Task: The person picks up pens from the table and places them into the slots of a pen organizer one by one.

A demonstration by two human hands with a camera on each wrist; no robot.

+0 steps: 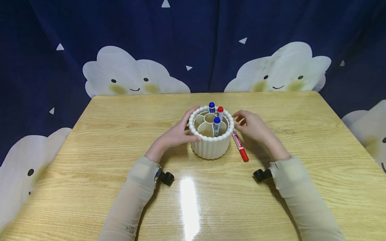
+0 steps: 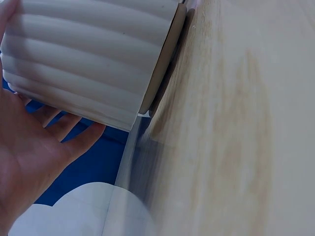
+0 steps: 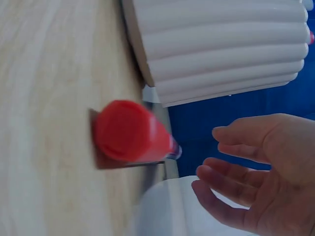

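A white ribbed pen holder (image 1: 210, 149) with a beaded rim and divided compartments stands mid-table. My left hand (image 1: 176, 134) grips its left side, thumb at the front rim and fingers round the far side. Inside stand two blue-capped markers, one at the back (image 1: 212, 107) and one at the front (image 1: 216, 126), plus a red-capped marker (image 1: 220, 113). A red marker (image 1: 240, 146) lies on the table to the right of the holder, its red end toward me. Just beyond it, my right hand (image 1: 251, 125) hovers with loosely bent fingers and holds nothing; the right wrist view shows the fingertips apart from the marker.
The wooden table (image 1: 90, 187) runs back to a dark blue curtain (image 1: 205, 40) printed with white clouds and triangles. Small black wrist cameras hang at the left cuff (image 1: 166, 178) and the right cuff (image 1: 261, 175), low over the tabletop.
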